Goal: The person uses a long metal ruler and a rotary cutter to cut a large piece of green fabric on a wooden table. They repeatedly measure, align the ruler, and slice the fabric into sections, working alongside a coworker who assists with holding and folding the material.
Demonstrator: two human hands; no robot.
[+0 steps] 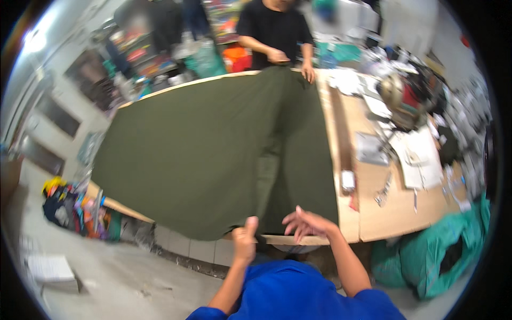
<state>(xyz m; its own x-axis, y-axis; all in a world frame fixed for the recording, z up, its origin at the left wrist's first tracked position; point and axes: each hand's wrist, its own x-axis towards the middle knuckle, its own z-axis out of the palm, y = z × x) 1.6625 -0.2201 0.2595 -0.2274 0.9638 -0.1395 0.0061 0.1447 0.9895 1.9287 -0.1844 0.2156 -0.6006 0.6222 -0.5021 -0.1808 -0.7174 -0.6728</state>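
Observation:
A wide dark green cloth [181, 144] covers most of the table, with a raised fold running from the far edge toward me. My left hand [245, 242] is closed on the cloth's near edge, thumb pointing up. To its right, my right hand [309, 223] hovers by the near edge with fingers apart and nothing in them. Across the table, a person in a black top [274, 29] grips the far end of the fold with one hand and rests the other near the cloth's far right corner.
Right of the cloth, the wooden table [373, 213] bears scissors [383, 191], white papers [418, 160] and a cutting machine [405, 101]. A green sack [426, 261] stands on the floor at the right. Colourful cloth scraps [74, 210] lie at the left, near a paper stack [50, 268].

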